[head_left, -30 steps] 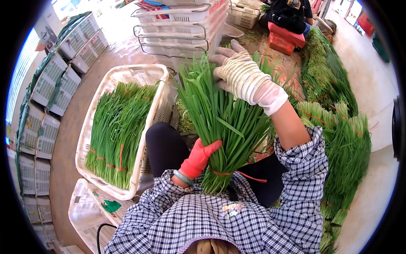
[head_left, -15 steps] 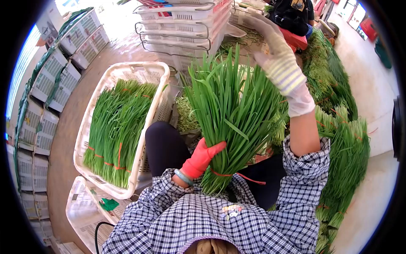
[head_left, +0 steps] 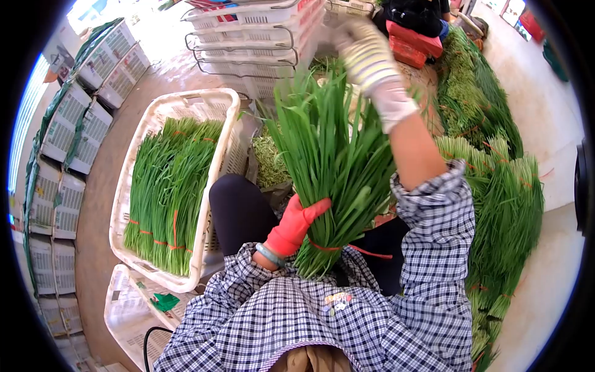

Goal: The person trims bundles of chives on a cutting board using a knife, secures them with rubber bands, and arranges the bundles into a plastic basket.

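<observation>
My left hand (head_left: 295,227), in a red glove with a bracelet at the wrist, is closed around a bunch of garlic chives (head_left: 338,161). Long flat leaves fan upward from it, and a red tie (head_left: 325,247) circles the stalks just below my fingers, its loose end trailing to the right. My right hand (head_left: 369,56), in a striped white and yellow glove, is raised above the right side of the leaf tips. Motion smears its fingers, so their pose and any contact with the leaves are unclear.
A white crate (head_left: 204,248) on the left holds tied bunches (head_left: 170,192). Stacked crates (head_left: 248,46) stand ahead, and more crates (head_left: 46,204) line the far left. Piled bundles (head_left: 505,223) lie along the right. Beyond them a person (head_left: 412,15) is by red blocks (head_left: 412,43).
My right hand has swung left and slightly up, over the leaf tips, and its fingers have gone from spread to blurred. My left hand keeps its grip on the bunch.
</observation>
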`<state>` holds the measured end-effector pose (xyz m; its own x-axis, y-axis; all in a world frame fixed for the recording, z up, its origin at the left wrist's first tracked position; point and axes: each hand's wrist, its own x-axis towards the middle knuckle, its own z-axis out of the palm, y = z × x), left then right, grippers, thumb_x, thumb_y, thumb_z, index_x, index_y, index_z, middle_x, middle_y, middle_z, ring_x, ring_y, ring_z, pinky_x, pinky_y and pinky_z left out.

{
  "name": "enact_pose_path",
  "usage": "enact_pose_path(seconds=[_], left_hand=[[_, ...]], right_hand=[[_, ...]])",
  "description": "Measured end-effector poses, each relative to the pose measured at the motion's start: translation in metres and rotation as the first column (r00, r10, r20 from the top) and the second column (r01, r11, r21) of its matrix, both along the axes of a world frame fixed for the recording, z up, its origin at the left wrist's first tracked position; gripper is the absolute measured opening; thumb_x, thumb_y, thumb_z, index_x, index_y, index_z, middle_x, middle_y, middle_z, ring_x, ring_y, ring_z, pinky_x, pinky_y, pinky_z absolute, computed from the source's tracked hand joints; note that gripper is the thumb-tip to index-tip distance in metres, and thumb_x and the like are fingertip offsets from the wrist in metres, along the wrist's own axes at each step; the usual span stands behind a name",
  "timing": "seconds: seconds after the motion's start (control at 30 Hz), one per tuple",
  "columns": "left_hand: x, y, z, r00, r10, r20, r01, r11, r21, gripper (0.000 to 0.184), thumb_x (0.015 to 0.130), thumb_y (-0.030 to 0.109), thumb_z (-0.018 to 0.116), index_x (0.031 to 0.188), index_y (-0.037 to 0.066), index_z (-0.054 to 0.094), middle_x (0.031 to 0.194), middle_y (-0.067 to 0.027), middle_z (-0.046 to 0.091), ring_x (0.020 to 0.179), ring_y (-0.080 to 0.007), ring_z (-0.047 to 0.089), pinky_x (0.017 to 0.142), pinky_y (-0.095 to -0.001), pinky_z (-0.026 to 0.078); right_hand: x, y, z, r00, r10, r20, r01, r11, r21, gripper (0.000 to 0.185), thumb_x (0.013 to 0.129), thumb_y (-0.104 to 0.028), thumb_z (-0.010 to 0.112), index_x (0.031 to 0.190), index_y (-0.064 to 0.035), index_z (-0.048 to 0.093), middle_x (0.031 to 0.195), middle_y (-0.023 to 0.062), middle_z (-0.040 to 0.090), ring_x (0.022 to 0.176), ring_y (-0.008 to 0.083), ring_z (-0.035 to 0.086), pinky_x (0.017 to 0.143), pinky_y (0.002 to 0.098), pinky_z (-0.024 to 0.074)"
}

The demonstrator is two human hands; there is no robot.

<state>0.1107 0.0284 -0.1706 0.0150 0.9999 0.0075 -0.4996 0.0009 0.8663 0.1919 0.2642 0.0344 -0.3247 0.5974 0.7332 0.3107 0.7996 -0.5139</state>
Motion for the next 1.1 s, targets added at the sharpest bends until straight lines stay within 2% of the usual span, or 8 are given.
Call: enact_pose_path(seconds=[0.07,0.13,0.2,0.4,0.53,0.7,0.9,1.1], left_hand=[[-0.006,-0.001,-0.002,0.995,0.101,0.010,-0.100,0.992,-0.081,0.035,0.090,0.012,0.065,0.122,0.001,0.058,0.115,-0.0069,0.064,0.099,-0.0185,0.062,0.087,-0.0323,0.051],[-0.014,0.003,0.005,0.994,0.113,0.011,-0.112,0.991,-0.074,0.036,0.090,0.013,0.065,0.123,0.001,0.057,0.114,-0.0069,0.065,0.098,-0.0188,0.064,0.084,-0.0325,0.053],[-0.019,0.004,0.008,0.980,0.181,0.078,-0.174,0.981,-0.089,0.036,0.090,0.013,0.065,0.124,0.001,0.057,0.115,-0.0068,0.065,0.099,-0.0187,0.063,0.084,-0.0326,0.053],[-0.022,0.000,0.016,0.979,0.203,0.006,-0.202,0.976,-0.075,0.039,0.090,0.017,0.066,0.124,0.001,0.057,0.116,-0.0066,0.063,0.103,-0.0182,0.061,0.090,-0.0325,0.050],[-0.023,-0.007,0.013,0.968,0.249,-0.030,-0.250,0.963,-0.103,0.040,0.090,0.019,0.066,0.124,0.001,0.056,0.116,-0.0069,0.063,0.103,-0.0187,0.061,0.090,-0.0328,0.050],[-0.021,-0.007,0.015,0.972,0.229,-0.048,-0.233,0.969,-0.087,0.041,0.089,0.018,0.066,0.125,0.000,0.055,0.116,-0.0073,0.063,0.102,-0.0189,0.062,0.090,-0.0329,0.050],[-0.021,-0.006,0.013,0.972,0.224,-0.067,-0.231,0.966,-0.120,0.042,0.089,0.018,0.066,0.125,0.000,0.055,0.115,-0.0079,0.063,0.101,-0.0189,0.062,0.089,-0.0322,0.051],[-0.021,-0.005,0.012,0.978,0.206,-0.047,-0.209,0.973,-0.096,0.037,0.091,0.016,0.065,0.123,0.000,0.058,0.114,-0.0066,0.065,0.100,-0.0169,0.062,0.088,-0.0309,0.050]], right_hand=[[0.029,-0.045,0.024,0.955,0.090,-0.281,-0.138,0.978,-0.154,0.038,0.079,-0.009,0.067,0.115,-0.0029,0.058,0.113,0.0171,0.061,0.095,0.0292,0.062,0.086,0.0393,0.0468],[0.067,-0.072,0.022,0.973,-0.053,-0.225,0.086,0.986,0.141,0.046,0.077,-0.006,0.068,0.120,0.0024,0.055,0.116,0.0148,0.060,0.109,0.0228,0.056,0.097,0.0335,0.0425],[0.084,-0.114,0.002,0.934,-0.065,-0.351,0.014,0.989,-0.146,0.036,0.076,0.005,0.066,0.111,-0.0003,0.062,0.114,0.0124,0.062,0.107,0.0216,0.059,0.097,0.0343,0.0445],[0.070,-0.132,-0.063,0.734,-0.137,0.666,0.017,0.983,0.184,0.023,0.083,-0.030,0.063,0.088,-0.0089,0.069,0.078,0.0121,0.067,0.078,0.0317,0.064,0.071,0.0448,0.0472],[0.090,-0.094,-0.078,0.592,-0.301,0.748,0.360,0.929,0.088,0.024,0.083,-0.032,0.063,0.082,-0.0086,0.067,0.071,0.0148,0.065,0.072,0.0334,0.063,0.070,0.0434,0.0443],[0.075,-0.127,-0.061,0.912,-0.271,0.308,0.174,0.936,0.307,0.014,0.075,-0.010,0.071,0.088,-0.0084,0.066,0.068,0.0108,0.062,0.065,0.0303,0.061,0.066,0.0405,0.0464],[0.075,-0.114,-0.085,0.593,-0.069,0.802,0.203,0.977,-0.066,0.029,0.084,-0.030,0.064,0.103,-0.0090,0.065,0.078,0.0129,0.067,0.078,0.0327,0.065,0.078,0.0439,0.0448],[0.076,-0.114,-0.098,0.789,0.056,0.612,0.091,0.974,-0.205,0.027,0.083,-0.032,0.064,0.096,-0.0088,0.068,0.081,0.0163,0.069,0.079,0.0333,0.066,0.077,0.0438,0.0458]])
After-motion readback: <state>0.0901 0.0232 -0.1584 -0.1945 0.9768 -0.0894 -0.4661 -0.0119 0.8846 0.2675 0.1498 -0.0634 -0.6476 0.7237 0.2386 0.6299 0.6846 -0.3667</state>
